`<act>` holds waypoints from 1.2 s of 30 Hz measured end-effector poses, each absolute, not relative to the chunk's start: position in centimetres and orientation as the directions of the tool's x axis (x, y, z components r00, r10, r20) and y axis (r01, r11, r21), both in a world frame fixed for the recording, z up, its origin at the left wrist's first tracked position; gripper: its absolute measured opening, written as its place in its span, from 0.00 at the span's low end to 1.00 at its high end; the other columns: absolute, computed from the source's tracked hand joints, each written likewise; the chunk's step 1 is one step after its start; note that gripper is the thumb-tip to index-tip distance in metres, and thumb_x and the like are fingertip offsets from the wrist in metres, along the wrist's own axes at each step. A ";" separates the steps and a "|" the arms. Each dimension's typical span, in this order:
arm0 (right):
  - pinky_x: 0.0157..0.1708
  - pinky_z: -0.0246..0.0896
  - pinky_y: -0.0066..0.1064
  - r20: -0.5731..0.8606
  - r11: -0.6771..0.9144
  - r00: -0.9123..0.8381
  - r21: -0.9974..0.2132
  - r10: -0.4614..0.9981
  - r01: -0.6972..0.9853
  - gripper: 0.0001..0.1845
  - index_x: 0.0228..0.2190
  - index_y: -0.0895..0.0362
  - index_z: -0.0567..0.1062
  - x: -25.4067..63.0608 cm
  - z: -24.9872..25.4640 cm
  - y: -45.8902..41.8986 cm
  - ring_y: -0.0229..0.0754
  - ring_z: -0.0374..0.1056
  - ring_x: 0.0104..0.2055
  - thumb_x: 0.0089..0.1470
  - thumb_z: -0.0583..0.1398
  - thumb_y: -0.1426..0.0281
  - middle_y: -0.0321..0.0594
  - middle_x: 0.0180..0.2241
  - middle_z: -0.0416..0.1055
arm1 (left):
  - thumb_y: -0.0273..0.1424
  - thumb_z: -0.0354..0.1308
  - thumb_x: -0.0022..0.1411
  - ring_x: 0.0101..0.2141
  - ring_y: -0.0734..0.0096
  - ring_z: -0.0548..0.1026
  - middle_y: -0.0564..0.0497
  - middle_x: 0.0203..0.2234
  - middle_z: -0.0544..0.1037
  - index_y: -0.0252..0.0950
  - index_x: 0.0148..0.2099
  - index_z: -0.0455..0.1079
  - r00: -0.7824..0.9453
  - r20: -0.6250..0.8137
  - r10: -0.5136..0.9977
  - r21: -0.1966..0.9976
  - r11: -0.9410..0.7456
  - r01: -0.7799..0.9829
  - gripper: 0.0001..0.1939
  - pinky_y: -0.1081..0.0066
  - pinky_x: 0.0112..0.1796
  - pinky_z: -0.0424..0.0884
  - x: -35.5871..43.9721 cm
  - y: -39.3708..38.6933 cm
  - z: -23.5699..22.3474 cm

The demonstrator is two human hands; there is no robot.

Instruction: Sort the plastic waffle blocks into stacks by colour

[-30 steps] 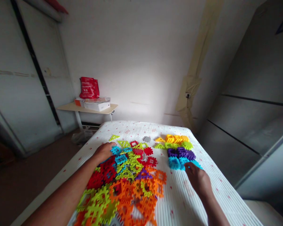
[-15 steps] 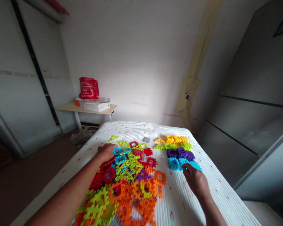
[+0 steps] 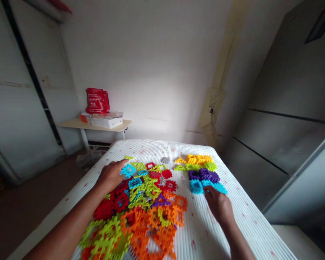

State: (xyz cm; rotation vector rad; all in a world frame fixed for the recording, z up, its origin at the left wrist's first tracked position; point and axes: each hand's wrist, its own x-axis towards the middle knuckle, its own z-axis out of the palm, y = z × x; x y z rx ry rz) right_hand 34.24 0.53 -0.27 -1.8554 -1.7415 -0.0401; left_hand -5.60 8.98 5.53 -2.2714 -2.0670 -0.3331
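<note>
My left hand [image 3: 111,176] is closed on a light blue interlocking toy tile [image 3: 128,170], lifted at the far left edge of a mixed heap. The heap holds red tiles [image 3: 104,209], lime green tiles [image 3: 105,236], orange tiles [image 3: 141,224] and a purple piece [image 3: 161,200]. My right hand [image 3: 219,203] has its fingers bent together at the front of the sorted light blue tiles [image 3: 196,186]. What its fingertips hold, if anything, is hidden. Behind that row stand purple tiles [image 3: 204,174], lime green tiles [image 3: 195,167] and yellow tiles [image 3: 199,159].
Everything lies on a white ribbed, patterned bed cover [image 3: 162,146]. A grey tile [image 3: 165,160] sits between heap and rows. Beyond, a small table [image 3: 70,123] bears a white box [image 3: 107,122] and a red bag [image 3: 97,101]. A grey cabinet [image 3: 276,119] stands right.
My left hand has raised the light blue tile up and slightly left off the heap. My right hand stays at the blue row. The whole view has shifted a little.
</note>
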 end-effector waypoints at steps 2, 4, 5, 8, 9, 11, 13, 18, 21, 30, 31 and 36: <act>0.29 0.60 0.26 0.459 0.164 0.107 -0.512 0.882 0.843 0.14 0.34 0.56 0.76 32.3 0.5 0.0 0.39 0.71 0.29 0.56 0.51 0.67 0.42 0.30 0.75 | 0.28 0.51 0.54 0.47 0.63 0.73 0.48 0.46 0.77 0.39 0.62 0.58 0.131 0.238 0.963 0.150 -0.169 0.974 0.31 0.69 0.47 0.66 -4.5 6.9 5.5; 0.29 0.62 0.26 0.514 0.331 0.041 -0.608 0.857 0.722 0.13 0.35 0.57 0.75 29.7 1.3 -0.7 0.38 0.69 0.29 0.56 0.54 0.64 0.43 0.34 0.74 | 0.28 0.51 0.53 0.43 0.63 0.75 0.49 0.43 0.78 0.39 0.60 0.62 0.189 0.299 0.935 0.245 -0.267 0.932 0.30 0.68 0.46 0.67 -2.8 4.7 5.0; 0.30 0.63 0.27 0.525 0.390 0.006 -0.639 0.851 0.663 0.13 0.37 0.57 0.75 28.3 1.7 -1.1 0.39 0.69 0.30 0.55 0.55 0.62 0.43 0.36 0.73 | 0.29 0.51 0.52 0.42 0.63 0.75 0.50 0.42 0.79 0.40 0.58 0.63 0.211 0.317 0.924 0.289 -0.307 0.907 0.29 0.67 0.46 0.67 -1.9 3.7 4.5; 0.40 0.65 0.32 0.590 0.548 -0.107 -0.647 0.800 0.529 0.19 0.42 0.55 0.73 24.7 2.3 -2.1 0.44 0.68 0.42 0.52 0.59 0.56 0.44 0.42 0.71 | 0.28 0.51 0.50 0.43 0.65 0.76 0.53 0.43 0.79 0.45 0.57 0.64 0.236 0.325 0.916 0.408 -0.361 0.839 0.29 0.67 0.46 0.68 0.8 1.3 3.0; 0.42 0.65 0.33 0.596 0.574 -0.138 -0.647 0.791 0.501 0.22 0.43 0.55 0.73 23.8 2.3 -2.4 0.44 0.67 0.44 0.52 0.59 0.54 0.45 0.43 0.71 | 0.28 0.51 0.49 0.43 0.65 0.76 0.54 0.43 0.79 0.46 0.56 0.64 0.239 0.328 0.914 0.435 -0.371 0.821 0.29 0.67 0.46 0.69 1.6 0.8 2.5; 0.42 0.65 0.34 0.587 0.588 -0.174 -0.648 0.791 0.485 0.26 0.44 0.56 0.72 22.7 2.1 -2.8 0.45 0.67 0.44 0.52 0.58 0.51 0.46 0.42 0.71 | 0.28 0.51 0.50 0.42 0.66 0.76 0.54 0.42 0.79 0.48 0.56 0.64 0.251 0.350 0.902 0.463 -0.400 0.791 0.30 0.67 0.46 0.69 2.6 0.2 1.6; 0.41 0.66 0.34 0.568 0.577 -0.191 -0.644 0.801 0.503 0.28 0.45 0.56 0.72 22.3 1.7 -3.1 0.45 0.68 0.41 0.52 0.56 0.48 0.46 0.41 0.71 | 0.29 0.52 0.50 0.42 0.65 0.76 0.54 0.43 0.79 0.49 0.57 0.63 0.263 0.385 0.885 0.458 -0.430 0.778 0.29 0.67 0.46 0.70 3.3 0.0 0.9; 0.38 0.65 0.34 0.573 0.577 -0.219 -0.572 0.790 0.583 0.28 0.44 0.56 0.72 22.3 1.3 -3.1 0.45 0.68 0.39 0.55 0.53 0.48 0.45 0.38 0.73 | 0.31 0.52 0.53 0.41 0.64 0.77 0.53 0.42 0.79 0.49 0.58 0.62 0.279 0.469 0.838 0.398 -0.483 0.780 0.28 0.66 0.43 0.71 3.8 0.1 0.1; 0.40 0.64 0.35 0.601 0.554 -0.219 -0.455 0.769 0.698 0.23 0.45 0.56 0.71 23.9 1.8 -2.4 0.45 0.68 0.39 0.56 0.54 0.53 0.44 0.39 0.74 | 0.34 0.52 0.54 0.43 0.62 0.76 0.52 0.44 0.78 0.50 0.59 0.58 0.291 0.544 0.787 0.319 -0.515 0.796 0.29 0.65 0.44 0.71 3.5 0.1 0.1; 0.38 0.59 0.31 0.512 -0.218 0.322 -0.253 0.796 0.943 0.14 0.40 0.58 0.76 35.2 1.6 0.8 0.46 0.71 0.38 0.55 0.57 0.63 0.45 0.36 0.77 | 0.36 0.48 0.61 0.44 0.58 0.73 0.49 0.44 0.76 0.50 0.55 0.59 0.225 0.736 0.638 0.181 -0.505 0.844 0.19 0.59 0.48 0.66 1.1 0.4 0.1; 0.36 0.58 0.30 0.479 -0.260 0.339 -0.226 0.810 0.939 0.14 0.39 0.58 0.77 35.6 1.5 0.9 0.45 0.71 0.37 0.55 0.58 0.64 0.45 0.35 0.77 | 0.35 0.48 0.61 0.44 0.58 0.74 0.49 0.44 0.76 0.50 0.54 0.59 0.218 0.740 0.636 0.189 -0.508 0.841 0.18 0.59 0.49 0.66 0.9 0.5 0.0; 0.35 0.55 0.30 0.415 -0.299 0.337 -0.155 0.845 0.942 0.13 0.37 0.57 0.77 35.2 0.9 1.3 0.45 0.70 0.39 0.56 0.57 0.63 0.45 0.34 0.77 | 0.35 0.50 0.60 0.43 0.58 0.74 0.49 0.42 0.76 0.50 0.53 0.61 0.212 0.762 0.612 0.205 -0.539 0.817 0.18 0.59 0.48 0.66 0.6 0.8 -0.1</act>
